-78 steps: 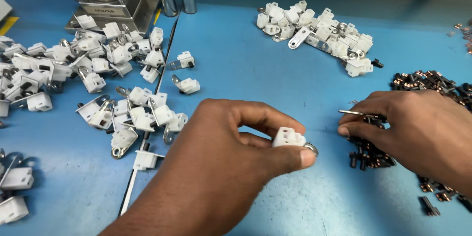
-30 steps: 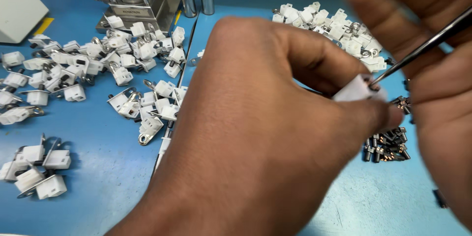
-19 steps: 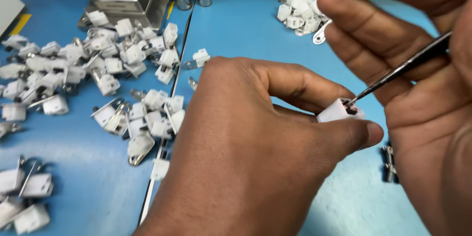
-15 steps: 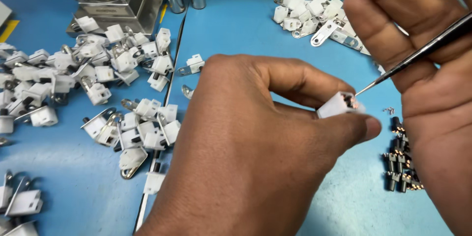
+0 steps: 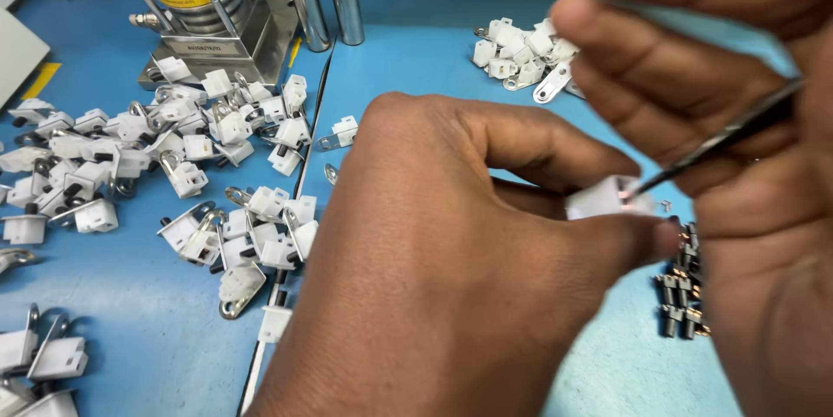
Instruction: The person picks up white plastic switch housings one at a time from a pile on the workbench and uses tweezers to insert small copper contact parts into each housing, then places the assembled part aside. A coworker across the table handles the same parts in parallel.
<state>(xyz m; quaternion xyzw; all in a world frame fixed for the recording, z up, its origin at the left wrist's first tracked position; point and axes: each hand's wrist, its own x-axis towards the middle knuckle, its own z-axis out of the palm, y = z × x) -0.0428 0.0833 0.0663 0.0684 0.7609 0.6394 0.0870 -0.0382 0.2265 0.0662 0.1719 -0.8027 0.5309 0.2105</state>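
Your left fingers [image 5: 607,239] are pressed together in a pinch on 1 small white plastic block [image 5: 603,197], thumb below and forefinger curled over the top, so the left hand [image 5: 451,278] hides most of the block from the camera. Well to the left of those fingers lies a loose scatter of white clips [image 5: 173,174] with metal tabs on the blue mat [image 5: 130,295], and beyond it stands the metal base of a press [image 5: 217,26]. Just right of your fingertips, the tweezers [image 5: 720,139] meet the block at its exposed end; the right hand [image 5: 737,122] closes its fingers around them, held high and close to the lens. To seat the tip cleanly, I'd judge you should keep the block still, let only the right hand move, and turn the open end toward you so you can see it. Below and to the right of the fingers sits a cluster of small dark metal pins [image 5: 681,287]; a second heap of white clips [image 5: 525,57] lies beyond.
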